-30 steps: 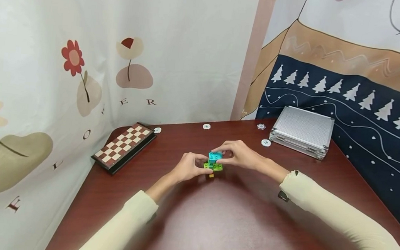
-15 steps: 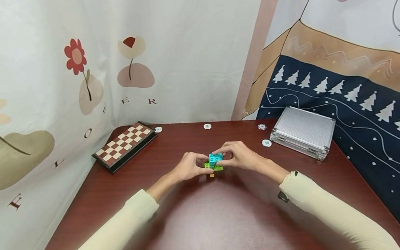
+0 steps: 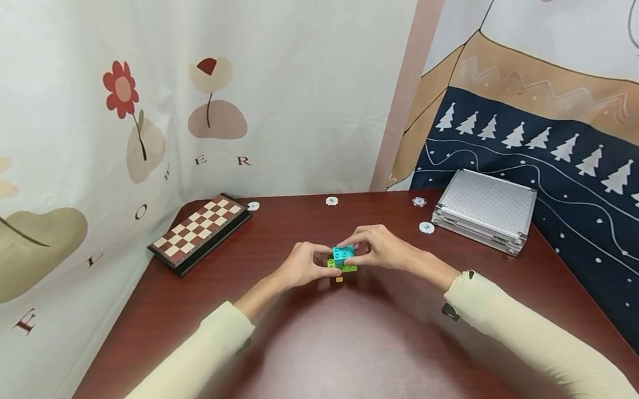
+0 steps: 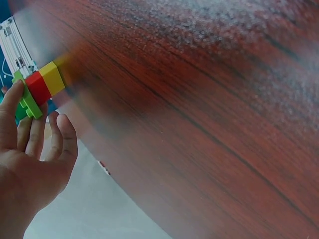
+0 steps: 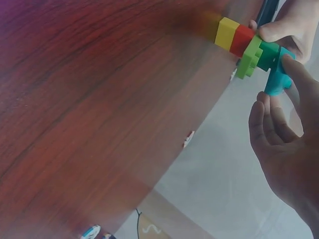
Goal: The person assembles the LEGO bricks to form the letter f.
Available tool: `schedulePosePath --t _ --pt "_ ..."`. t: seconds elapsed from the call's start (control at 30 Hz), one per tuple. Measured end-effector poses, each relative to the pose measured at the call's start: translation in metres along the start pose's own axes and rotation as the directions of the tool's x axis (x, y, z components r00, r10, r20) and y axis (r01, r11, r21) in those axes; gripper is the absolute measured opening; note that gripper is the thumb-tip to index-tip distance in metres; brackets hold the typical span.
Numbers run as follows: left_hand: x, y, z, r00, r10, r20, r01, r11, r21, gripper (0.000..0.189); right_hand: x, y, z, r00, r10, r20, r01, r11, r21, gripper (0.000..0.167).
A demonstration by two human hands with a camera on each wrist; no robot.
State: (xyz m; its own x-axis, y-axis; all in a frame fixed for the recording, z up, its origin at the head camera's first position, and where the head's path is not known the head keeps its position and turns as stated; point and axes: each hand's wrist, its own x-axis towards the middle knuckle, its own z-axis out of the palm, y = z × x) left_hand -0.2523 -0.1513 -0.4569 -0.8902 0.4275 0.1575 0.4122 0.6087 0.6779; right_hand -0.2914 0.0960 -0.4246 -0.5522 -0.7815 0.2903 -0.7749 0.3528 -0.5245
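Observation:
A small tower of toy building bricks stands on the table. From the bottom it shows a yellow brick (image 5: 227, 33), a red brick (image 5: 241, 40), a longer lime-green brick (image 5: 249, 57) and a darker green brick (image 5: 269, 55). On top is a teal brick (image 3: 341, 255) with studs, set against the green one in the right wrist view. My left hand (image 3: 300, 267) pinches the tower around the lime-green brick, thumb at the near side. My right hand (image 3: 381, 247) holds the teal brick between thumb and fingers. Fingers hide parts of the upper bricks.
A checkered board case (image 3: 199, 233) lies at the left of the dark red table (image 3: 320, 354). At the back right sits a silver case (image 3: 484, 208). Several chips, including a white chip (image 3: 426, 228), lie along the far side. Printed curtains (image 3: 305, 87) hang behind.
The teal brick has come down and turned slightly in my right hand, covering the green brick in the head view. My left hand keeps its hold on the tower.

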Motion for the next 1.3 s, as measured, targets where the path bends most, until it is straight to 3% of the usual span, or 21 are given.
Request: schedulePosePath --t 0.57,1.3 --pt "-0.002 0.0 -0.002 1.0 -0.009 -0.005 0.009 1.0 -0.007 0.037 0.003 -0.001 -0.001 0.999 0.007 0.043 -0.007 1.0 -0.003 0.037" --pt "-0.004 -0.001 0.002 1.0 0.002 0.018 -0.002 1.0 -0.02 0.041 -0.014 0.001 0.013 0.999 0.022 -0.031 -0.022 1.0 0.016 0.044"
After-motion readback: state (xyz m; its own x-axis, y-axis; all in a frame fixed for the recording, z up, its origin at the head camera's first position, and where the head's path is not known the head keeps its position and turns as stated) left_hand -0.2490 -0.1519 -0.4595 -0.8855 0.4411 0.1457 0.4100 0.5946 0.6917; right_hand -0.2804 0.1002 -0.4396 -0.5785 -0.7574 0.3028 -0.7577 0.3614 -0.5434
